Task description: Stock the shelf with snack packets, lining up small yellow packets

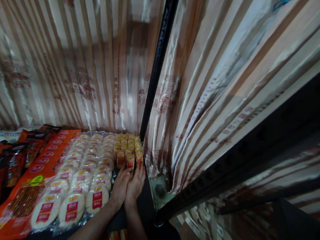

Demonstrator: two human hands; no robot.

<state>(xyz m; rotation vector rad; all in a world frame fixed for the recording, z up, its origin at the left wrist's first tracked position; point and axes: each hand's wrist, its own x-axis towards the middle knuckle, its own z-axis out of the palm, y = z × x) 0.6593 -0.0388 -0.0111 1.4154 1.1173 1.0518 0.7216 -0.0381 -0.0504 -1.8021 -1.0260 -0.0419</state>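
My left hand (121,185) and my right hand (136,183) lie side by side at the front of a block of small yellow snack packs (129,157). The packs stand in short rows at the shelf's right end, with red labels on the front ones. My left fingers reach forward to the front packs, and my right fingers rest against the rightmost one. Fingers on both hands look stretched out rather than wrapped round a pack. Just left of my hands are several columns of round white rice crackers (71,209) in clear wrapping with red labels.
An orange snack bag (26,202) showing brown sticks lies left of the crackers, with dark-and-orange packets (14,160) beyond. A black upright post (156,68) rises at the back corner. Striped, creased curtains (92,66) hang behind. A dark perforated beam (228,166) slants across the right.
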